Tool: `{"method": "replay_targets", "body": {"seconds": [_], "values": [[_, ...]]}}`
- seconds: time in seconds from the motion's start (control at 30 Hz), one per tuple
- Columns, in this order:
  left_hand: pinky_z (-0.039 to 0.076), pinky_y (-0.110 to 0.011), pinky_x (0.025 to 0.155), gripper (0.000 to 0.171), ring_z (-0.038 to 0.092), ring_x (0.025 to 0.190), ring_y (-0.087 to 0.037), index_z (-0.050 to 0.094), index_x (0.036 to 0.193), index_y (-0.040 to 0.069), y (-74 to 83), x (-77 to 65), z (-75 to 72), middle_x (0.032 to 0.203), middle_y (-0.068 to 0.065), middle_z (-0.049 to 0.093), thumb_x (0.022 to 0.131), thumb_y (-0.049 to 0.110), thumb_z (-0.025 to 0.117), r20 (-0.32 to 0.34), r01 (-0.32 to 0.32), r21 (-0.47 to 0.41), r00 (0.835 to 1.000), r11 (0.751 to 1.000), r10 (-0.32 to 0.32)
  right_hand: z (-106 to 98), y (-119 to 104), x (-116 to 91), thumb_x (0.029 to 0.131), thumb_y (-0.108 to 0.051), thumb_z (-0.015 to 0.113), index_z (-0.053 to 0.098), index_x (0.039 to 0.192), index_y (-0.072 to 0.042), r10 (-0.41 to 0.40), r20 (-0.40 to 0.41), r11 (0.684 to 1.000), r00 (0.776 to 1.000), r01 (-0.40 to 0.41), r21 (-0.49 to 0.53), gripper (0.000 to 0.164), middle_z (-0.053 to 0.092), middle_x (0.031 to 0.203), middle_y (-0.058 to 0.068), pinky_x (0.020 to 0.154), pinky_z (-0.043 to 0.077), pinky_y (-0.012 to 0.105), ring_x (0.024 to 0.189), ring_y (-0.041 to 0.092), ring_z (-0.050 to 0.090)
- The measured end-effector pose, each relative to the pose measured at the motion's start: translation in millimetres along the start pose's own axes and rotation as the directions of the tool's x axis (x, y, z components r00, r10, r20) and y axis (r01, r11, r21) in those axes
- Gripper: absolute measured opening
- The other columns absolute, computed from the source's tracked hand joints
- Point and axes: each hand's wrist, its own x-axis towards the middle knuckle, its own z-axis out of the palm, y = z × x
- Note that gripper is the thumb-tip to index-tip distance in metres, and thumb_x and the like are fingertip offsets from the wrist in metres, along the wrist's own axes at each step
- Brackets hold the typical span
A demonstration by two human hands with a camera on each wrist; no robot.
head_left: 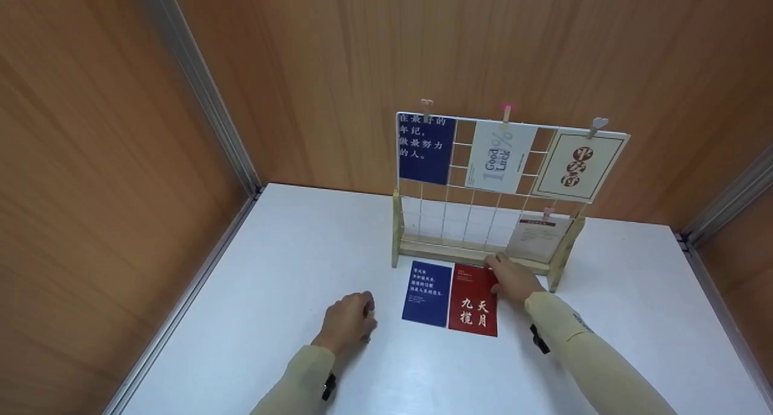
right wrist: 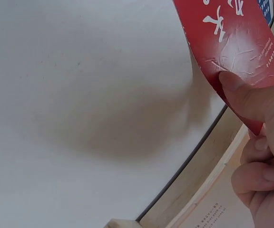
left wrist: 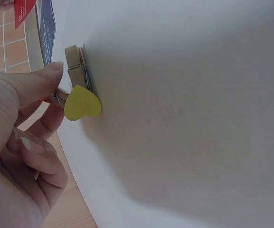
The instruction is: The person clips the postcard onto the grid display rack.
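My left hand (head_left: 347,321) is low over the white table, left of the cards. In the left wrist view its thumb and fingers pinch a small wooden clothespin (left wrist: 57,97), mostly hidden by the fingers. Right beside it is a wooden clothespin with a yellow heart (left wrist: 82,103); whether the fingers touch this one I cannot tell. My right hand (head_left: 514,280) pinches the upper right corner of a red card (head_left: 474,300) with white characters. In the right wrist view the card's near edge bends up off the table. A blue card (head_left: 427,294) lies against the red card's left side.
Behind the cards stands a white wire grid rack (head_left: 444,221) on a wooden base. Clipped along its top are a dark blue card (head_left: 426,155), a pale card (head_left: 501,158) and a bordered card (head_left: 580,167). Another card (head_left: 537,237) hangs lower right. Wood-grain panels (head_left: 338,70) enclose the table (head_left: 241,342).
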Motion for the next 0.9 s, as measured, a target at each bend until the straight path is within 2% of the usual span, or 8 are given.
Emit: {"method": "replay_targets", "body": {"seconds": [0.17, 0.3, 0.47, 0.57, 0.73, 0.9], "values": [[0.046, -0.028, 0.057, 0.018, 0.052, 0.063, -0.010, 0.058, 0.084, 0.017, -2.7, -1.5, 1.4, 0.072, 0.007, 0.052, 0.087, 0.016, 0.076, -0.016, -0.002, 0.024, 1.000, 1.000, 0.003, -7, -1, -1, 0.085, -0.001, 0.075, 0.056, 0.117, -0.010, -0.004, -0.012, 1.000, 1.000, 0.003, -0.024, 0.039, 0.060, 0.110, 0.009, 0.090, 0.051, 0.049, 0.099, 0.029, 0.063], [0.045, -0.028, 0.054, 0.023, 0.051, 0.062, -0.011, 0.055, 0.081, 0.019, -3.0, -0.6, 1.5, 0.071, 0.006, 0.051, 0.087, 0.021, 0.076, -0.021, 0.024, 0.012, 0.999, 1.000, -0.024, -13, -2, 0, 0.085, 0.000, 0.075, 0.058, 0.113, -0.011, -0.003, -0.020, 1.000, 1.000, 0.003, -0.015, 0.035, 0.061, 0.108, 0.007, 0.090, 0.051, 0.048, 0.098, 0.028, 0.062], [0.046, -0.027, 0.055, 0.019, 0.053, 0.063, -0.011, 0.060, 0.090, 0.015, -3.8, 0.7, 2.5, 0.074, 0.007, 0.054, 0.087, 0.022, 0.078, -0.027, 0.031, 0.003, 0.999, 1.000, -0.030, -18, -6, 1, 0.086, 0.000, 0.074, 0.057, 0.112, -0.010, -0.012, -0.008, 1.000, 1.000, 0.012, 0.000, 0.032, 0.061, 0.106, 0.007, 0.087, 0.052, 0.047, 0.098, 0.027, 0.063], [0.046, -0.026, 0.054, 0.017, 0.053, 0.064, -0.011, 0.064, 0.090, 0.013, -4.0, 0.6, 2.6, 0.075, 0.006, 0.054, 0.086, 0.021, 0.079, -0.023, 0.024, -0.003, 0.999, 1.000, -0.024, -21, -8, 2, 0.087, 0.000, 0.073, 0.058, 0.110, -0.010, -0.019, -0.005, 1.000, 1.000, 0.019, 0.002, 0.030, 0.063, 0.106, 0.006, 0.087, 0.053, 0.047, 0.099, 0.027, 0.064], [0.048, -0.026, 0.054, 0.014, 0.054, 0.066, -0.013, 0.066, 0.084, 0.011, -4.0, -0.7, 0.9, 0.077, 0.003, 0.053, 0.084, 0.014, 0.080, 0.010, 0.038, -0.071, 0.999, 0.997, -0.037, -26, -10, 4, 0.086, -0.001, 0.075, 0.059, 0.105, -0.011, -0.020, -0.011, 1.000, 1.000, 0.020, 0.002, 0.026, 0.065, 0.103, 0.005, 0.085, 0.054, 0.047, 0.095, 0.025, 0.065], [0.051, -0.026, 0.058, 0.009, 0.057, 0.071, -0.014, 0.071, 0.092, 0.005, -1.7, -2.1, -3.8, 0.083, 0.001, 0.058, 0.085, 0.008, 0.077, 0.037, 0.045, -0.122, 0.999, 0.992, -0.040, -35, -11, 5, 0.087, -0.002, 0.075, 0.061, 0.100, -0.010, -0.018, 0.001, 1.000, 1.000, 0.017, 0.018, 0.021, 0.065, 0.098, 0.004, 0.082, 0.054, 0.045, 0.088, 0.021, 0.062]]}}
